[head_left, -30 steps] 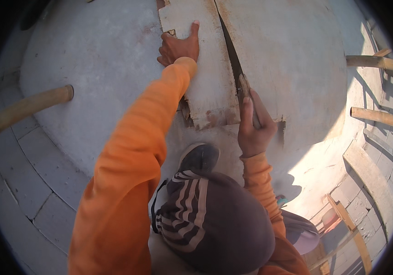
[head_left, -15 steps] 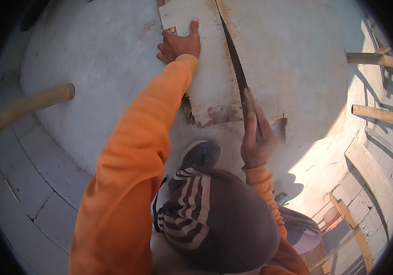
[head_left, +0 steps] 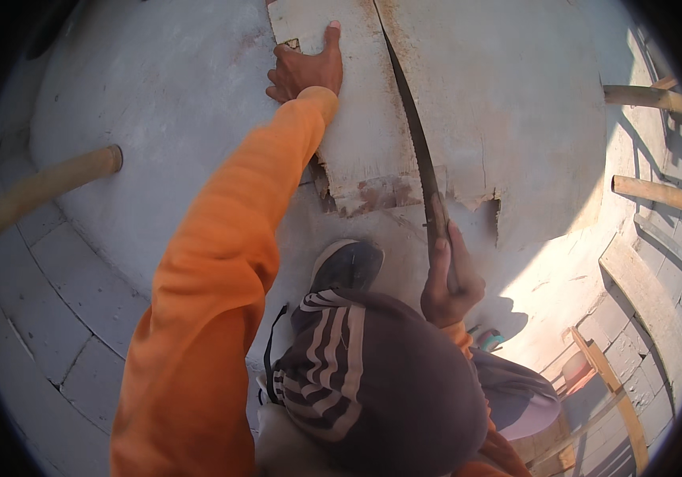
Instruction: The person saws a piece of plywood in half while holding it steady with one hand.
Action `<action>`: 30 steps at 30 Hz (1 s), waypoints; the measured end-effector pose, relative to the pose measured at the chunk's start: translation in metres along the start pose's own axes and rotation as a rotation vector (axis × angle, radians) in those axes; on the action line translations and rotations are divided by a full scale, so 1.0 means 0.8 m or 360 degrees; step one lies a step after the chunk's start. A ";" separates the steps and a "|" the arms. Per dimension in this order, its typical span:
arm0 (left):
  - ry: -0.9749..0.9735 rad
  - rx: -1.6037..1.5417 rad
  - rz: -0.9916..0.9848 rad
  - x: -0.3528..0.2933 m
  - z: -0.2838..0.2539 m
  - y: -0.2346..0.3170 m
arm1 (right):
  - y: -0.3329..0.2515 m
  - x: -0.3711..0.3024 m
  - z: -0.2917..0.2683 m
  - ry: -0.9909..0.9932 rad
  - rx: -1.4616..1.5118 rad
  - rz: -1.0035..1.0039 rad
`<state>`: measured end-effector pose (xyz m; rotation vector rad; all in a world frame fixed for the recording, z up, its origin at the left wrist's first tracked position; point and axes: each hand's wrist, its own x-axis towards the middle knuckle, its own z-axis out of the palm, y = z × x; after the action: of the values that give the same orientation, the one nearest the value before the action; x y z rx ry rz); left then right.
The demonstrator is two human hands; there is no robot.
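A worn, whitish plywood board [head_left: 373,135] with a ragged near edge lies on a round grey concrete surface [head_left: 158,119]. My left hand [head_left: 307,67], in an orange sleeve, presses flat on the board's left part. My right hand [head_left: 448,278] is shut on the handle of a hand saw [head_left: 408,119], whose long dark blade runs up along a cut line in the board. My shoe [head_left: 349,266] rests on the concrete just below the board's near edge.
A wooden pole [head_left: 39,191] sticks out at the left. More wooden poles [head_left: 647,99] and planks [head_left: 619,397] lie at the right over grey paving blocks [head_left: 63,318]. Small coloured objects [head_left: 488,340] sit below my right hand.
My right hand has pulled the saw back toward me and lower in the picture. My left hand stays pressed on the board, shifted slightly upward.
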<state>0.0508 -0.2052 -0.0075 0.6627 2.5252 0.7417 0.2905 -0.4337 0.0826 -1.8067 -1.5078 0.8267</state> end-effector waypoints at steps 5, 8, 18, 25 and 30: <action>-0.0017 -0.0032 -0.0014 -0.010 0.004 0.016 | 0.011 -0.028 -0.016 0.0130 0.0003 -0.0073; -0.0052 -0.0038 0.0012 -0.016 0.018 0.022 | -0.013 0.113 0.051 0.0169 0.0188 -0.0104; -0.0029 0.0014 -0.0024 -0.007 -0.002 0.014 | 0.004 -0.040 -0.016 0.0081 0.0069 0.0137; -0.0052 0.0012 0.0004 -0.012 0.013 0.007 | -0.008 0.088 0.048 0.0103 0.0078 -0.0200; -0.0066 -0.0030 -0.0020 -0.009 0.004 0.018 | 0.010 -0.060 -0.033 0.0080 -0.0005 0.0147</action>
<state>0.0627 -0.1972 0.0007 0.6486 2.4796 0.7385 0.3092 -0.4845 0.0950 -1.8973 -1.4039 0.8173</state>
